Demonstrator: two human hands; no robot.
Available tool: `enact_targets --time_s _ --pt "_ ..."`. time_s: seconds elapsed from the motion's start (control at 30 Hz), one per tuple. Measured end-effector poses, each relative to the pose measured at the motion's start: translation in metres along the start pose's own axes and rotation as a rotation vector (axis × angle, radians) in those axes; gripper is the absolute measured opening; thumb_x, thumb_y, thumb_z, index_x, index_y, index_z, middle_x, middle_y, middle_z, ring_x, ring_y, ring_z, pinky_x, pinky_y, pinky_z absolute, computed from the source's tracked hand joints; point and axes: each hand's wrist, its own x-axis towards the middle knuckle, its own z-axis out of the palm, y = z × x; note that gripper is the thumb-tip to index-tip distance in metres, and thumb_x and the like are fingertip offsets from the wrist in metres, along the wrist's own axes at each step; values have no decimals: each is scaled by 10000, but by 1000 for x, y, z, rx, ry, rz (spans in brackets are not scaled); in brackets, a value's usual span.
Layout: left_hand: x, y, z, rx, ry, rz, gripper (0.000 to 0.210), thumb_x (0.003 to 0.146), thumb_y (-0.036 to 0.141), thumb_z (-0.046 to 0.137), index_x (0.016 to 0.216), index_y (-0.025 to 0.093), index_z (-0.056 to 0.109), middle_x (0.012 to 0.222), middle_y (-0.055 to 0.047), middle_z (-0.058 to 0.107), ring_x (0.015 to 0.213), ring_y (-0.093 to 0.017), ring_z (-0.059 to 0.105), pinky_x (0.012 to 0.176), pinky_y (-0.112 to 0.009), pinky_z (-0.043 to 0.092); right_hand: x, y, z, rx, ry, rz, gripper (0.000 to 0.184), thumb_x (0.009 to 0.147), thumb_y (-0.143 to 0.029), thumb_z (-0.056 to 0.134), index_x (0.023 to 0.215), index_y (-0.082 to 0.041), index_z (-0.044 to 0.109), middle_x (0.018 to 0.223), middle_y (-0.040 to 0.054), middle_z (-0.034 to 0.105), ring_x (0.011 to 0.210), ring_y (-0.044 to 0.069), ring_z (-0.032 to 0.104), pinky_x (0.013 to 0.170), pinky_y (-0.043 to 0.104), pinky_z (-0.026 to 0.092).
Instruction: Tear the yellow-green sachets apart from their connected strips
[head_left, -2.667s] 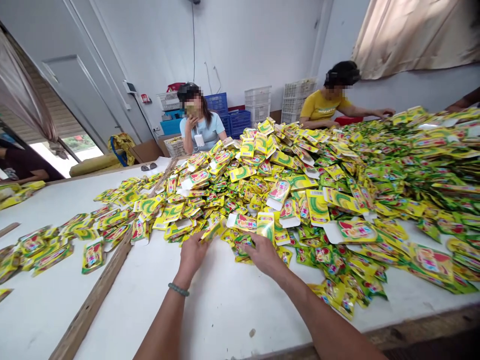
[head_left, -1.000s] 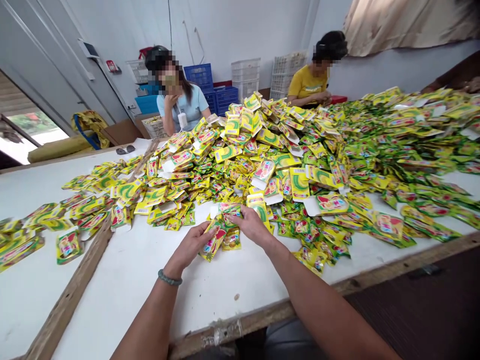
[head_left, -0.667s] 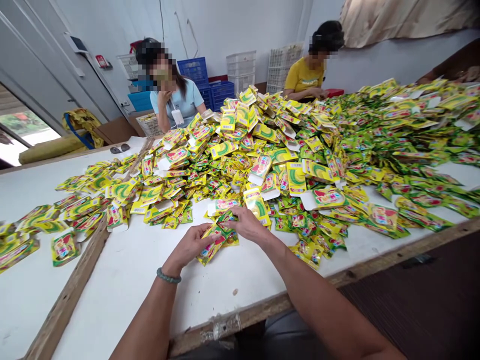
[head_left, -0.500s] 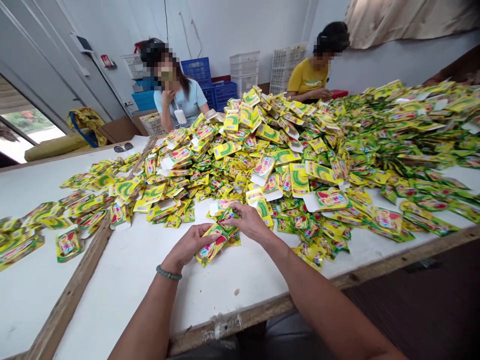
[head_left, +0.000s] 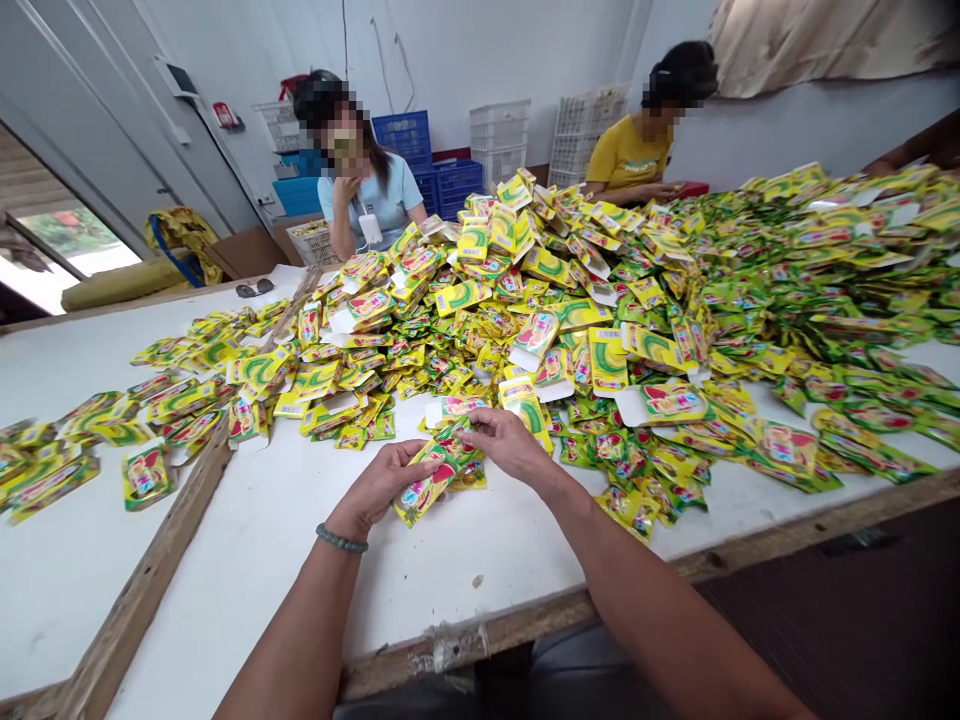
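Note:
My left hand (head_left: pixel 384 484), with a beaded bracelet on the wrist, grips a small yellow-and-green printed box (head_left: pixel 420 497) tilted just above the white table. At the far end of that box, my right hand (head_left: pixel 511 446) pinches a small green sachet (head_left: pixel 454 436), its fingers close against the box's end. How far the sachet sits inside the box cannot be made out. Just beyond my hands lies a heap of similar boxes (head_left: pixel 606 362) and small sachets (head_left: pixel 628 505), some boxes showing white open flaps.
A wooden strip (head_left: pixel 161 555) divides the white tabletop (head_left: pixel 277 560), with more boxes (head_left: pixel 148 476) left of it. Sunglasses (head_left: pixel 255 288) lie farther back. Two people (head_left: pixel 379 190) sit across the table; another person's arm shows far right. Stacked crates (head_left: pixel 499 135) stand behind.
The sachet in my right hand now lines up with the box's far end, and my hands are closer together. The whole view has shifted slightly.

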Motion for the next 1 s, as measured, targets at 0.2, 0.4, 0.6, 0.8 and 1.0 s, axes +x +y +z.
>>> enact_targets --time_s 0.2,0.4,0.6,0.8,1.0 --pt "1 0 4 6 3 8 415 649 364 750 997 151 676 785 -73 707 602 -181 641 576 -261 482 -2 -3 13 4 64 8 177 681 -326 713 721 -167 646 641 -30 557 593 104 469 568 223 363" --pt "7 -1 7 -37 80 52 409 651 325 756 1011 154 665 819 -63 712 629 -171 647 608 -262 493 -4 -6 16 -51 269 -23 123 700 -309 717 723 -195 676 741 15 624 757 156 557 704 274 436" --pt "11 -8 4 -41 150 86 468 618 336 775 1029 142 660 813 -68 714 636 -186 650 598 -266 490 -8 -13 24 -218 88 -32 210 847 -314 542 748 -232 708 903 40 624 929 188 552 840 347 395" --pt "13 -11 6 -31 125 103 389 624 305 769 967 147 675 796 -51 716 641 -174 644 606 -250 483 -6 -13 24 -105 -43 -2 186 840 -247 511 738 -207 662 814 4 648 812 157 587 787 308 425" --pt "12 -7 7 -65 139 114 387 646 303 757 982 143 648 800 -54 713 657 -167 651 626 -248 490 -6 -12 23 -40 103 -10 177 773 -181 572 944 -211 606 870 14 675 907 182 604 872 352 419"
